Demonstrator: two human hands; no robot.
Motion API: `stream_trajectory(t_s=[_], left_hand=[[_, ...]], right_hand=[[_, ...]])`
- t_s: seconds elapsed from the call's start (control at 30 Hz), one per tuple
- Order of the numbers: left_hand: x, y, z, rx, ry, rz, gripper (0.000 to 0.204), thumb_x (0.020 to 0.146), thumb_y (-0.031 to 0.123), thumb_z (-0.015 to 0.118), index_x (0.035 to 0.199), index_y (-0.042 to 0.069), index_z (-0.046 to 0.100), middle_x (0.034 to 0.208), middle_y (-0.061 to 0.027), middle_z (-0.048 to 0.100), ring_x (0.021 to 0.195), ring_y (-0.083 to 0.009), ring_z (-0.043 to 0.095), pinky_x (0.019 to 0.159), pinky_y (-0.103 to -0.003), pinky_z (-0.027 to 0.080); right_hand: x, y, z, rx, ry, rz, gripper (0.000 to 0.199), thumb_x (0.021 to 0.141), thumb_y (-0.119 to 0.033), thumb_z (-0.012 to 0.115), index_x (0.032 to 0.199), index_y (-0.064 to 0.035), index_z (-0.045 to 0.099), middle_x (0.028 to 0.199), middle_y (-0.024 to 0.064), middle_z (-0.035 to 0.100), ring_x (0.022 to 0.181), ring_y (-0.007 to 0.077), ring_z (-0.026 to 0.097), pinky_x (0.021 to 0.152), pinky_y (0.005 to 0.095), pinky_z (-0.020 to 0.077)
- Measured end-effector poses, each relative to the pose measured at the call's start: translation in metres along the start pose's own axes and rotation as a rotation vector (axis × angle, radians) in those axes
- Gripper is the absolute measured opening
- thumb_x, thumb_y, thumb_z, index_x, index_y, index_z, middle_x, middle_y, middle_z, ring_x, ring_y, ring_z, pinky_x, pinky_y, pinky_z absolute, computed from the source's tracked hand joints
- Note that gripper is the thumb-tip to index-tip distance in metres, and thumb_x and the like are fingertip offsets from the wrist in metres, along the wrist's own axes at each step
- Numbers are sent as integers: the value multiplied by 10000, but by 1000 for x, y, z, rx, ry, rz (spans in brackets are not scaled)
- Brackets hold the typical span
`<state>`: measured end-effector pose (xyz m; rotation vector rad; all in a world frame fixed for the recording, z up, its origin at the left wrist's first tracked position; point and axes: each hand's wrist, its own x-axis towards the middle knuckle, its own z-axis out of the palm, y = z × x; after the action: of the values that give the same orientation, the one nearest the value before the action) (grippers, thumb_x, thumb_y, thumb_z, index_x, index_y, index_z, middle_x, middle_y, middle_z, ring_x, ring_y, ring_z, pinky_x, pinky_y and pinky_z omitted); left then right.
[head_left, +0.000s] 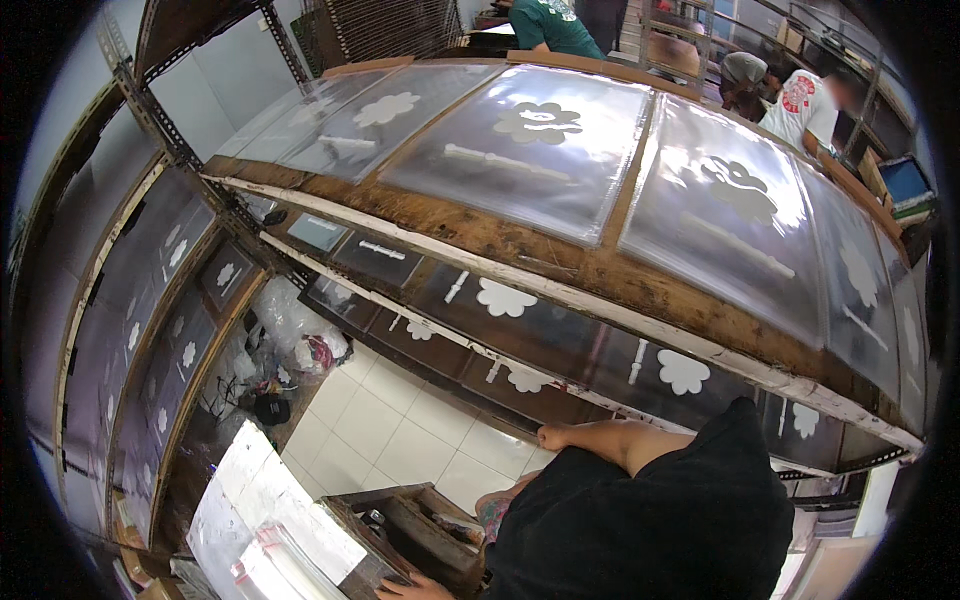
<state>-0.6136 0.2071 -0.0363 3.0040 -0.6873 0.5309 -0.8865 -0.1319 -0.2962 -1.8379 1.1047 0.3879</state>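
Observation:
My right hand (pixel 552 436) is closed in a fist at the dark edge of a low shelf (pixel 470 402). Whether it grips that edge or only rests against it, I cannot tell. At the bottom of the view my left hand (pixel 415 588) lies over the rim of a worn wooden box (pixel 400 545), its fingers apart. A white board (pixel 240 490) covered with sheets lies beside the box. On it is a stack of clear plastic film (pixel 275 565) with red lines. My black sleeve and shirt hide part of the shelves.
Tiered shelves hold framed clear sheets (pixel 540 140) with pale flower and bar shapes. Another rack (pixel 130 330) stands at left. Plastic bags (pixel 290 320) lie by the tiled floor (pixel 400 415). A person in green (pixel 553 28) and a person in white (pixel 800 108) are beyond the shelves.

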Motion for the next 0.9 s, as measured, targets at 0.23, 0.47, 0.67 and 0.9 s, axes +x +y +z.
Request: stream_trajectory(t_s=[0.23,0.47,0.67,0.9], left_hand=[[-9,3,-14,43,-53,9,616,891,347,683,1370,3,503,1432,-250,469,1274,-404,516,1030,-480,463],[5,16,-27,-2,-33,62,589,907,340,674,1343,-22,512,1393,-283,486,1239,-434,523,1005,-501,464],[-9,-19,41,-183,-130,-143,684,841,171,722,1427,-20,426,1523,-301,324,1394,-465,344,1165,-564,258],[-5,-13,19,-310,-25,-249,626,774,177,738,1344,30,525,1488,-269,372,1370,-457,350,1143,-572,277]], right_hand=[[5,4,15,-191,-9,-53,175,806,-220,565,884,-95,659,947,163,701,873,338,654,754,466,491],[20,-3,12,-177,55,-94,235,850,-246,538,949,-85,678,1026,176,698,985,353,651,841,462,493],[8,-33,2,-102,51,-161,279,867,-258,570,991,-49,706,1001,215,708,920,387,681,821,491,521],[4,-26,5,-202,-205,-160,389,926,-345,592,1107,-16,694,1103,227,692,1054,365,664,919,429,510]])
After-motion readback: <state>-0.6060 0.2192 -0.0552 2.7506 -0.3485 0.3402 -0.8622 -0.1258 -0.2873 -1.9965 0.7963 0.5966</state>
